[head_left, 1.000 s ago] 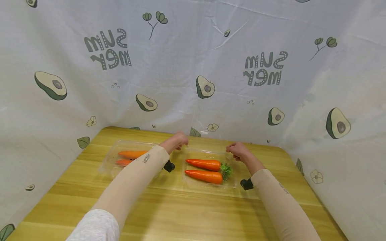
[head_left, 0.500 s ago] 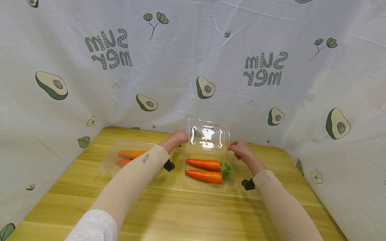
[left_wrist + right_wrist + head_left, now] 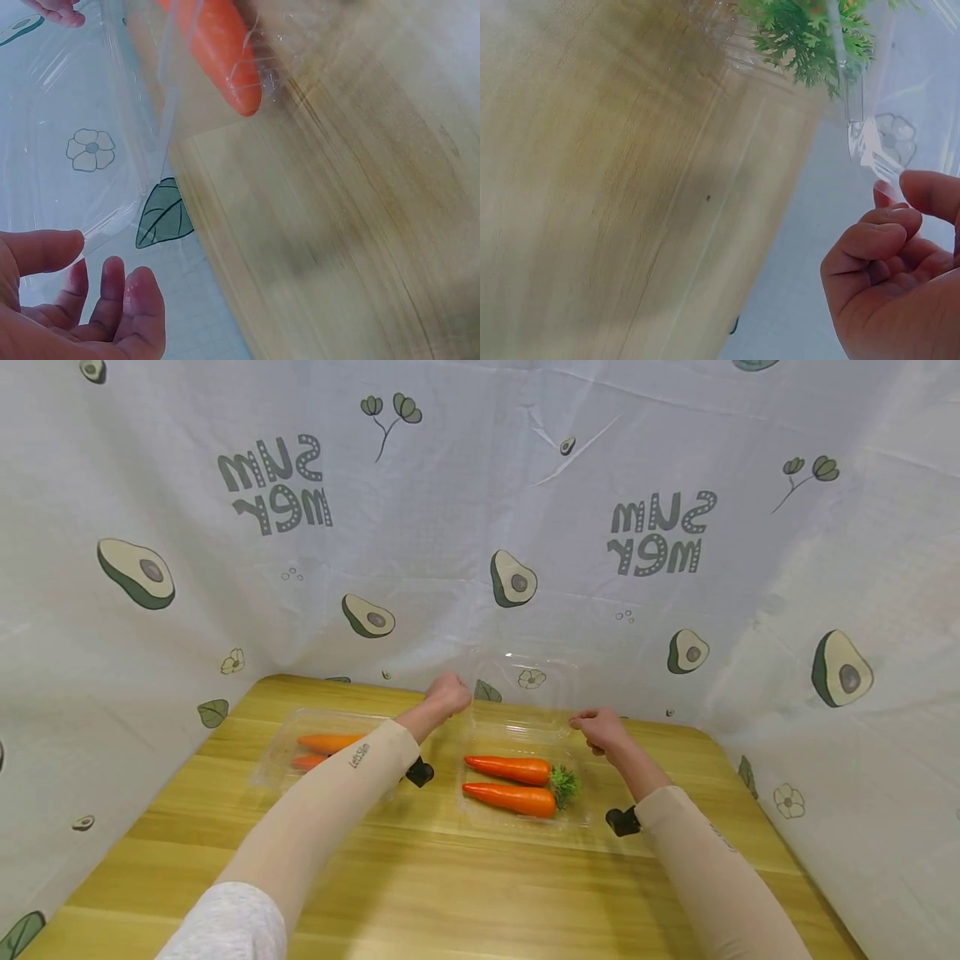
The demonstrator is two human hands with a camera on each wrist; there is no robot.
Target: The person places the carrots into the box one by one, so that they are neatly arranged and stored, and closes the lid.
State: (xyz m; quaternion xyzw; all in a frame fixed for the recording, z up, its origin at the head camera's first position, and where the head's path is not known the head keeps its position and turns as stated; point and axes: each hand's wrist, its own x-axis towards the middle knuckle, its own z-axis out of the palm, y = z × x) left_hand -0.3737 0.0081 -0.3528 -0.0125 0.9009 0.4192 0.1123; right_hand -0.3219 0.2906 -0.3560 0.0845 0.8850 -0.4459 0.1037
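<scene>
Two orange carrots point(image 3: 510, 798) with green tops point(image 3: 810, 45) lie side by side in a clear plastic clamshell box point(image 3: 480, 815). Its transparent lid point(image 3: 525, 693) stands raised at the far side, nearly upright. With thumb and fingers my left hand point(image 3: 450, 693) pinches the lid's left edge; in the left wrist view that hand point(image 3: 90, 307) has its other fingers loosely bent. At the opposite edge my right hand point(image 3: 602, 731) pinches the lid between thumb and index finger, the remaining fingers curled, as the right wrist view of the hand point(image 3: 896, 270) shows.
Left of this box, a second clear box point(image 3: 288, 752) holds orange carrots point(image 3: 326, 743), partly hidden by my left forearm. Both boxes stand on a wooden table point(image 3: 450, 893). A white printed curtain point(image 3: 420, 543) hangs right behind the table's far edge.
The lid has swung up from a low position to nearly upright. Both hands have risen a little with it. The carrots have stayed in place.
</scene>
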